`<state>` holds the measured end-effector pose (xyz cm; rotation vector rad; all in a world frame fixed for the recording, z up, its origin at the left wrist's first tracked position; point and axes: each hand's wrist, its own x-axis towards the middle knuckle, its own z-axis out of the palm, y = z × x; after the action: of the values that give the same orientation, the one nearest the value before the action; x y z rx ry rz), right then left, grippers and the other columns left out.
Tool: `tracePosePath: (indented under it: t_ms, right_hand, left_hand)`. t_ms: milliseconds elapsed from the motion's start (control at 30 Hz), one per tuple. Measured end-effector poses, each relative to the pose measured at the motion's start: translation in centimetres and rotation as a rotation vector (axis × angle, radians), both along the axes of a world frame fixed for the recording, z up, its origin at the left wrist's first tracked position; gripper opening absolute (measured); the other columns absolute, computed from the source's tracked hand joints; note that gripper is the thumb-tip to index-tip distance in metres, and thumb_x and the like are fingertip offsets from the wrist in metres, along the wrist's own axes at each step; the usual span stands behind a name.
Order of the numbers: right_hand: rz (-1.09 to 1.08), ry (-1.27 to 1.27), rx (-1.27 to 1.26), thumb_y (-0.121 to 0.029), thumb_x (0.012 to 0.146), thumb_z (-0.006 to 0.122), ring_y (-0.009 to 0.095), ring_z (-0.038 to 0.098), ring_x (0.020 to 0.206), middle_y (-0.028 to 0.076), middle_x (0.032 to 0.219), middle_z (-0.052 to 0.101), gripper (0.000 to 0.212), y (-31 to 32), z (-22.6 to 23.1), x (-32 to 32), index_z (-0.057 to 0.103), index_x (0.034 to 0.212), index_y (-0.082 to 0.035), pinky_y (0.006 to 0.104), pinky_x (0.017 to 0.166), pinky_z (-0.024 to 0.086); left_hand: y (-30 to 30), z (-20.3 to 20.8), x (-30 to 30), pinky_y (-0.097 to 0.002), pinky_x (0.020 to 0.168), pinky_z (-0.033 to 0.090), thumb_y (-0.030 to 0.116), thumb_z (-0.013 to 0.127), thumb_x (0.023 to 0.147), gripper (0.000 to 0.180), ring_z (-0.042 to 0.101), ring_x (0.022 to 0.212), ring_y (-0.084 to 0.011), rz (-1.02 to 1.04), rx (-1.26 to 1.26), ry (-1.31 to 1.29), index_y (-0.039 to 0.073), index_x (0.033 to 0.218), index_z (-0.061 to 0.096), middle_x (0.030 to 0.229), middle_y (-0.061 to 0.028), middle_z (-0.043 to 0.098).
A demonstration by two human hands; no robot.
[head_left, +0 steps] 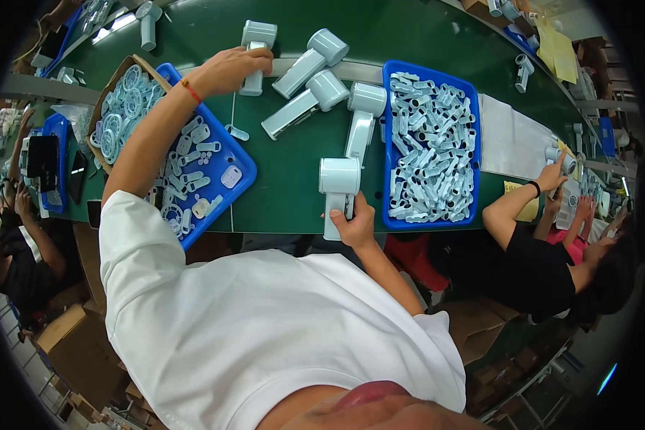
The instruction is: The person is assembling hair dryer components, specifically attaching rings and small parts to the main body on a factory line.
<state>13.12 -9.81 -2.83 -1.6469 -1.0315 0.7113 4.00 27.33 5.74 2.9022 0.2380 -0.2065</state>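
Note:
My right hand (356, 221) is closed round the handle of a pale blue plastic housing (340, 176), shaped like a hair dryer with a drum-like head. It is held upright, head away from me, near the table's front edge. Farther off to the left, my left hand (238, 69) has its fingers round the neck of a similar far housing (259, 33); its handle shows below the fingers. Between my hands lie more such housings: one at the back (310, 63), one in front of it (307, 104), and one (363, 122) beside the right-hand tray.
A blue tray (388, 215) of small pale blue parts stands at right. Another blue tray (245, 168) holds loose parts at left, beside a carton (91, 136) of rings. White cloth-like sheet (512, 136) lies on the green table (279, 204). A co-worker (534, 261) sits at right.

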Motion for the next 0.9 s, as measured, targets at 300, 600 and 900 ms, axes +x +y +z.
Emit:
tracePosePath:
  t_ms: [300, 600, 900]
  right_hand:
    - [0.03, 0.104, 0.037, -0.037, 0.088, 0.054, 0.028, 0.065, 0.067, 0.016, 0.072, 0.061, 0.046, -0.3, -0.6, 0.4, 0.05, 0.109, 0.003, 0.0318, 0.057, 0.048]
    - [0.007, 0.799, 0.105, -0.025, 0.091, 0.054, 0.011, 0.052, 0.091, 0.009, 0.106, 0.057, 0.034, 2.3, 6.1, -1.1, 0.054, 0.114, 0.001, 0.0237, 0.078, 0.043]
    - [0.117, 0.229, -0.18, -0.032, 0.091, 0.055, 0.014, 0.06, 0.066, 0.01, 0.073, 0.062, 0.037, 2.4, 10.6, 1.3, 0.061, 0.095, 0.005, 0.0248, 0.051, 0.046]
  left_hand:
    - [-6.7, 2.1, -4.1, -0.0352, 0.081, 0.048, 0.001, 0.053, 0.074, 0.039, 0.059, 0.09, -0.0266, 0.007, -0.078, -0.146, 0.012, 0.11, 0.059, 0.116, -0.0066, 0.059]
    - [-25.7, -0.9, -4.7, -0.0358, 0.092, 0.041, 0.016, 0.075, 0.069, 0.093, 0.045, 0.113, -0.0298, 0.583, -1.261, -0.475, 0.001, 0.139, 0.016, 0.131, -0.0208, 0.033]
    - [-26.4, 0.4, -4.2, -0.0381, 0.091, 0.041, 0.015, 0.073, 0.068, 0.08, 0.046, 0.109, -0.0325, 0.577, -0.893, -0.596, -0.002, 0.13, 0.027, 0.12, -0.0207, 0.04]
